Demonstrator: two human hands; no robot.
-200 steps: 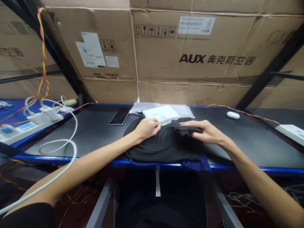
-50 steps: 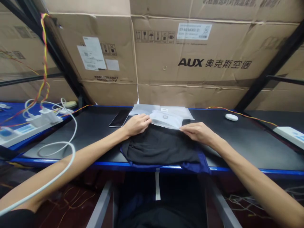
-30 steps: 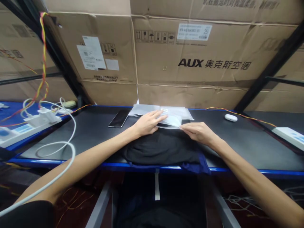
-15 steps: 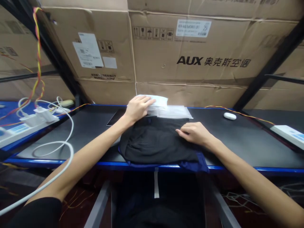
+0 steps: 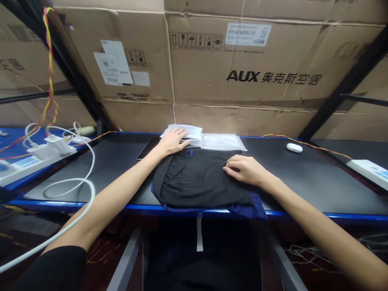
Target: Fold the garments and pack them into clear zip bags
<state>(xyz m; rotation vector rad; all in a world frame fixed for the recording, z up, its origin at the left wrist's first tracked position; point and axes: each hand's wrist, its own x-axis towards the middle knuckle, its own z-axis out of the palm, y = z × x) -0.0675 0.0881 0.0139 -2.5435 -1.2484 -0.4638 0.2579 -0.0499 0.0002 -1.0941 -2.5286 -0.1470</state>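
A black bag-like cloth item with dark blue edges [image 5: 206, 178] lies at the table's front edge. Behind it are a pale, flat packet [image 5: 194, 132] and, to its right, a translucent white pouch [image 5: 224, 142]. My left hand [image 5: 172, 141] lies on the pale packet with its fingers spread. On the right side of the black cloth rests my right hand [image 5: 242, 169], its fingers curled together; whether they pinch any fabric is too small to tell.
A dark flat device [image 5: 148, 148] lies left of the packet. A white case [image 5: 294, 148] sits at the right. White cable loops [image 5: 91, 190] and a power strip [image 5: 36, 161] are at the left. Cardboard [image 5: 242, 93] stands behind the table [image 5: 318, 182].
My left hand has moved slightly left and down with the pale packet, which now lies lower and uncovers more of the white pouch. My right hand has hardly moved.
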